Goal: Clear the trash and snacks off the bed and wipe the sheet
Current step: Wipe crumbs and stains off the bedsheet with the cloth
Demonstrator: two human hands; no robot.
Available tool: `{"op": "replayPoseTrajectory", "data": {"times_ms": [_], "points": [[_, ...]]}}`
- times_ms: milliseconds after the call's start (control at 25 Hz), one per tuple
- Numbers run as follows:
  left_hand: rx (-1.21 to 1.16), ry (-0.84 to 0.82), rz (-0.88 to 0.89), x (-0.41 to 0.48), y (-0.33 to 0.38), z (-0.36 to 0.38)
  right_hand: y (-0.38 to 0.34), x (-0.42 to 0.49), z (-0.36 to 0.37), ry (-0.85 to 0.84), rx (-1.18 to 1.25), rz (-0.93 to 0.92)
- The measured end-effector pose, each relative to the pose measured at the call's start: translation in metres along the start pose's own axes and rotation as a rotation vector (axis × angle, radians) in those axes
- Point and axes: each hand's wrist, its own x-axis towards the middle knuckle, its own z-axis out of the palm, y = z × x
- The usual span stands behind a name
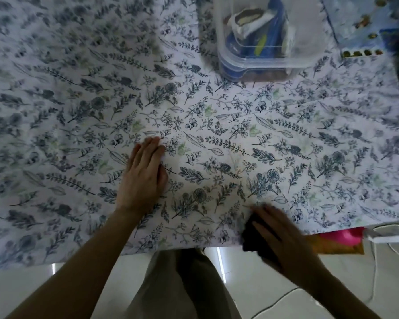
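The bed sheet (pixel 240 125) is white with a dark leaf and flower print and fills most of the view. My left hand (pixel 143 176) lies flat on it, fingers together, holding nothing. My right hand (pixel 283 240) presses a dark cloth (pixel 251 236) onto the sheet at the bed's near edge; the hand is blurred and hides most of the cloth. A clear plastic bin (pixel 263 63) stands on the sheet at the top, with blue snack packets and a crumpled wrapper inside.
A blue patterned pillow or cover (pixel 364 26) lies at the top right. Below the bed edge are a white tiled floor (pixel 263 284), a pink object (pixel 346 236) and a white cable (pixel 382 245) at the right. My legs stand against the bed.
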Motion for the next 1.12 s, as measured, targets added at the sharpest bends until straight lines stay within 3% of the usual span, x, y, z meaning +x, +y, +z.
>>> {"op": "replayPoseTrajectory", "data": {"times_ms": [120, 280, 400, 520, 680, 800, 1000, 1120], "points": [[-0.001, -0.006, 0.01, 0.0, 0.001, 0.001, 0.045, 0.002, -0.026, 0.069, 0.147, 0.304], [-0.04, -0.005, 0.02, 0.0, -0.002, -0.002, 0.06, 0.081, -0.048, 0.316, 0.216, 0.725], [-0.202, 0.005, 0.024, 0.001, -0.006, -0.002, 0.027, 0.154, -0.049, 0.346, 0.209, 0.681], [-0.426, 0.005, 0.003, 0.004, -0.016, -0.008, -0.037, 0.17, -0.028, 0.213, 0.161, 0.479], [-0.284, 0.021, 0.083, 0.031, -0.047, -0.014, -0.035, 0.114, -0.018, 0.046, 0.039, 0.259], [-0.172, -0.021, 0.013, 0.048, -0.056, -0.013, -0.004, 0.092, -0.038, 0.032, 0.102, 0.497], [-0.159, -0.065, 0.004, 0.044, -0.058, -0.01, 0.046, 0.162, -0.061, 0.261, 0.247, 0.927], [-0.141, -0.063, 0.004, 0.045, -0.059, -0.011, 0.029, 0.225, -0.062, 0.35, 0.214, 0.857]]}}
